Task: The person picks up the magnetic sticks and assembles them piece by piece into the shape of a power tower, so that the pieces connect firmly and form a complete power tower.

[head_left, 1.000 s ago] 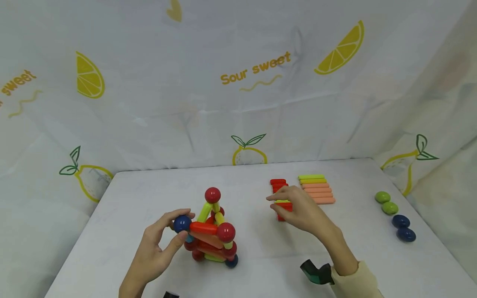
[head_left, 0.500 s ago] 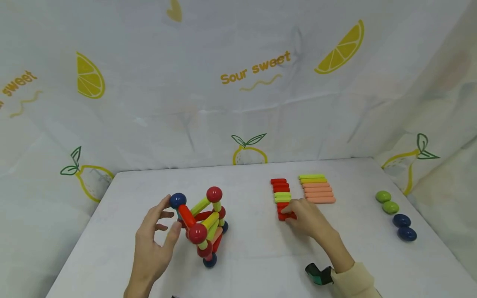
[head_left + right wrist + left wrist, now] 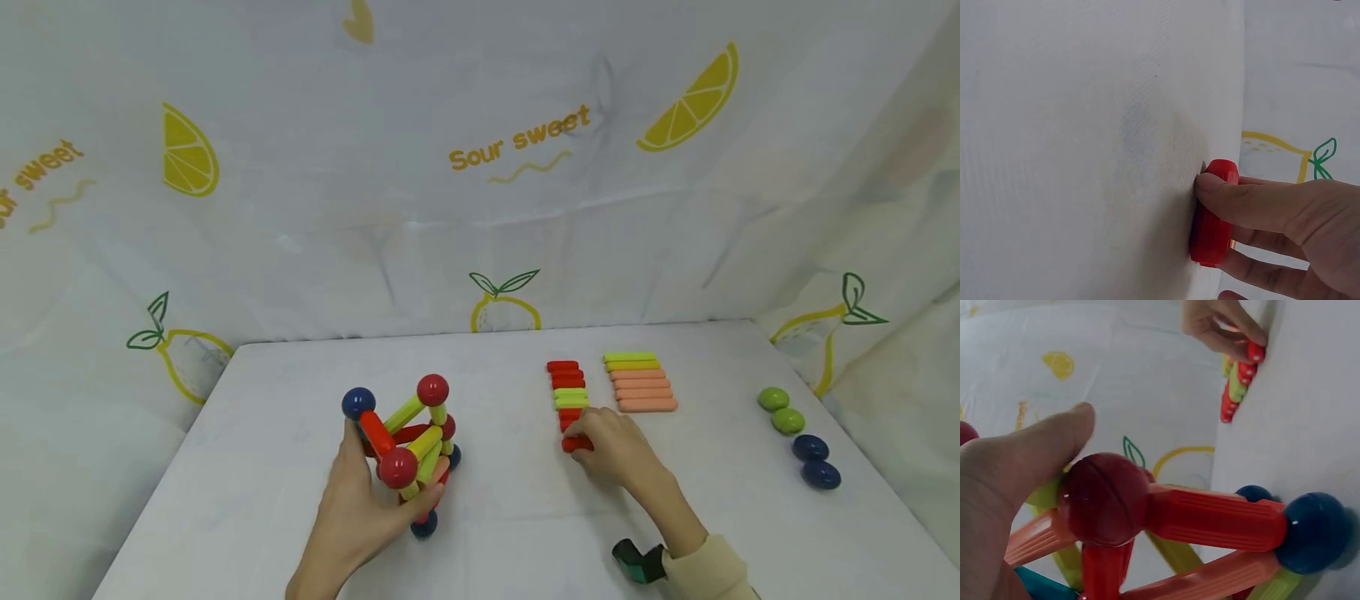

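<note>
A toy structure of magnetic rods and balls stands on the left half of the table, with red, yellow and orange rods and red and blue balls. My left hand grips it from the near left, thumb along its front side and other fingers partly hidden behind it. Close up in the left wrist view are a dark red ball and a blue ball of this structure. At the near end of a column of short rods, my right hand pinches a red rod between thumb and fingers.
The column of red and yellow-green rods runs away from my right hand. Behind it to the right lie longer yellow and orange rods. Green balls and dark blue balls line the table's right side. A printed cloth hangs behind.
The structure has turned and my left hand has gone from its blue top ball to a grip lower on its side. My right hand has come down to the column and taken hold of a red rod.
</note>
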A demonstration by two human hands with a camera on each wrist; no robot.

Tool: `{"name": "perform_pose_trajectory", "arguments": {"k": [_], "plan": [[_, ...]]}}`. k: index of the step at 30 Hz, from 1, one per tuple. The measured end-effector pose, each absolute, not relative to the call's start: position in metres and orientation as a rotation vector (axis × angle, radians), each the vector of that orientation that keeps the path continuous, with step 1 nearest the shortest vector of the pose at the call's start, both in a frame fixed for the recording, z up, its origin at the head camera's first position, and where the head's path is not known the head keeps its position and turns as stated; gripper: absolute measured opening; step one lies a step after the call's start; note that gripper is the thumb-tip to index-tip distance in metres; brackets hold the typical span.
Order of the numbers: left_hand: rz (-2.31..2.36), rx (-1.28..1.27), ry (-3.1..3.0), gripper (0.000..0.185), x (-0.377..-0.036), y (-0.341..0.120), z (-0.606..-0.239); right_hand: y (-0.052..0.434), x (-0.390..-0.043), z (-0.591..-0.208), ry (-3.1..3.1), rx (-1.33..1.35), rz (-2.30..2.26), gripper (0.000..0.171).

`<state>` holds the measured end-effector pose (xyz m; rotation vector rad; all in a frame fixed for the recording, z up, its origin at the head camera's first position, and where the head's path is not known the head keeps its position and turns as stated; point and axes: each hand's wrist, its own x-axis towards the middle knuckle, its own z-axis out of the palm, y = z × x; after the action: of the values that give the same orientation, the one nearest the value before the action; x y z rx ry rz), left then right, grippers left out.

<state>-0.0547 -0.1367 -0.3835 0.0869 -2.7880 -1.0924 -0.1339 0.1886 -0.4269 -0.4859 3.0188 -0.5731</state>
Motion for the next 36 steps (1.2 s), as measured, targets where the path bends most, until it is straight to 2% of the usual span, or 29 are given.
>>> {"name": "perform_pose_trajectory", "arguments": {"k": [5, 12, 19, 24, 28, 30, 36], "plan": [[-1.176, -0.059, -2.705, 0.108, -0.057, -0.137, -0.397, 0.188, -0.134, -0.427, 3.004, -0.478, -0.594, 0.018], [-1.363, -0.361, -2.688, 0.100, -0.065, -0.138, -0.404, 0.185, -0.129, -0.406, 3.026, -0.588, -0.679, 0.025], [-1.661, -0.772, -2.544, 0.081, -0.072, -0.123, -0.410, 0.172, -0.114, -0.349, 3.063, -0.872, -1.150, 0.032], [-1.728, -0.779, -2.537, 0.078, -0.074, -0.110, -0.411, 0.148, -0.096, -0.307, 2.979, -1.191, -1.473, 0.037], [-1.760, -0.802, -2.536, 0.076, -0.077, -0.105, -0.409, 0.126, -0.083, -0.287, 2.771, -1.422, -1.496, 0.034], [-1.764, -0.819, -2.537, 0.077, -0.078, -0.105, -0.408, 0.117, -0.080, -0.284, 2.716, -1.463, -1.415, 0.030], [-1.570, -0.675, -2.636, 0.113, -0.066, -0.117, -0.393, 0.108, -0.082, -0.292, 2.751, -1.511, -1.121, 0.025]]}}
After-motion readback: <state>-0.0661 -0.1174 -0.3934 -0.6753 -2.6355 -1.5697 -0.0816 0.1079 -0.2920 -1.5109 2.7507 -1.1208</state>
